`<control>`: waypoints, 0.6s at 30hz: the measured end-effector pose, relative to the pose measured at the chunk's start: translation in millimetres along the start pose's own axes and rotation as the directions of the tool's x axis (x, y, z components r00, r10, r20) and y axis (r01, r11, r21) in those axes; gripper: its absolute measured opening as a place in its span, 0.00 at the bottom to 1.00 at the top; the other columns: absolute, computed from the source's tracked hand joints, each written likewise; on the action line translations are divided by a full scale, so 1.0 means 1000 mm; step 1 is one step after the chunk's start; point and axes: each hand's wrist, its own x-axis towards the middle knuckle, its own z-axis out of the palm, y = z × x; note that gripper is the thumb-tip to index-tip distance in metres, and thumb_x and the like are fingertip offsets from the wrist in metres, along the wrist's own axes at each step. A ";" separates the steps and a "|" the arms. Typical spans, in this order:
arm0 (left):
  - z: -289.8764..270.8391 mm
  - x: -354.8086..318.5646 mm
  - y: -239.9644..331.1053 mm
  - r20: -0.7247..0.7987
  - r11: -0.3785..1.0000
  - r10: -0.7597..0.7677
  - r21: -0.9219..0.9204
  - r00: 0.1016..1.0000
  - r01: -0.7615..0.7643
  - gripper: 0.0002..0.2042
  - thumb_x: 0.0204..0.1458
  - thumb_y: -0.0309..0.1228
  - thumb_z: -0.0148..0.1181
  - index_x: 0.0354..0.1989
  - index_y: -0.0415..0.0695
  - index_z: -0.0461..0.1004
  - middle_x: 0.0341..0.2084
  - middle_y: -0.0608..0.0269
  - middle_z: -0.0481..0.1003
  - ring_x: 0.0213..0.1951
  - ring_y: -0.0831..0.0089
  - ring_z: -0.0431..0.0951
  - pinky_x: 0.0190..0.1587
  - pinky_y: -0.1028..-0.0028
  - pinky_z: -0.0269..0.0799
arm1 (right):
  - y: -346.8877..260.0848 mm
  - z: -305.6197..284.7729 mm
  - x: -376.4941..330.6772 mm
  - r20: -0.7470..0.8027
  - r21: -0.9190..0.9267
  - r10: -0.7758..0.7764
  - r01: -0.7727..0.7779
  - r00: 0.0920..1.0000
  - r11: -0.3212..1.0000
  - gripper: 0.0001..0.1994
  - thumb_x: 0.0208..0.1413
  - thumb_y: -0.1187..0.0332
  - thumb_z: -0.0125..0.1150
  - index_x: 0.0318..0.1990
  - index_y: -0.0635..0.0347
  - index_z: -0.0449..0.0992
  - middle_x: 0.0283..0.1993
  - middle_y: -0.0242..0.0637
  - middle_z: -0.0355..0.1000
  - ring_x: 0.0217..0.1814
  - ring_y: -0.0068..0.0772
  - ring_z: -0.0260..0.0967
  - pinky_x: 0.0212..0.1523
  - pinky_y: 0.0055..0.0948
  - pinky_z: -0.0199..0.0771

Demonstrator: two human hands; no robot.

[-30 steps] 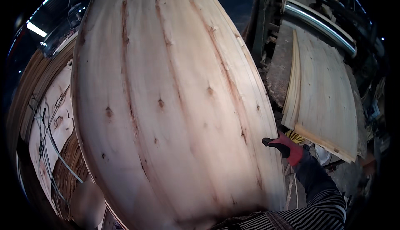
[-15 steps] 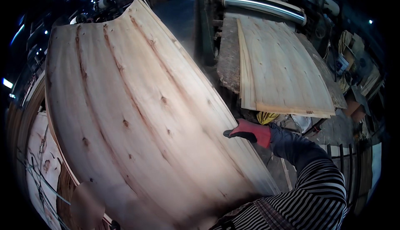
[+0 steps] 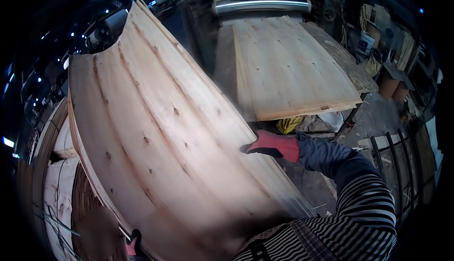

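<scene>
Large, pale, brown-streaked wood veneer sheets (image 3: 161, 128): between both hands. Red-and-black-gloved right hand (image 3: 273, 146): gripping one edge. Red-and-black-gloved left hand (image 3: 134, 245): gripping opposite edge. Pale veneer stack (image 3: 293, 74): beyond right hand.

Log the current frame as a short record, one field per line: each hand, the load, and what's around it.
Left hand: gloved, partly in view, thumb over the left edge of the large wood sheets
Right hand: red-and-black glove, gripping their right edge
Load: several thin layers, curved, with brown streaks and knots
Ahead, to the right: second pile of sheets on a worn table, before a shiny metal roller
Left side: stacked brown layers
</scene>
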 end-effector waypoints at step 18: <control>0.235 0.048 0.114 0.349 0.927 0.368 -0.217 0.862 -0.307 0.15 0.46 0.25 0.50 0.42 0.30 0.66 0.38 0.55 0.71 0.40 0.72 0.71 0.45 0.78 0.66 | -0.059 -0.177 -0.212 -0.593 0.152 0.010 0.100 0.805 0.983 0.24 0.38 0.72 0.61 0.46 0.68 0.63 0.35 0.42 0.70 0.31 0.32 0.70 0.30 0.29 0.73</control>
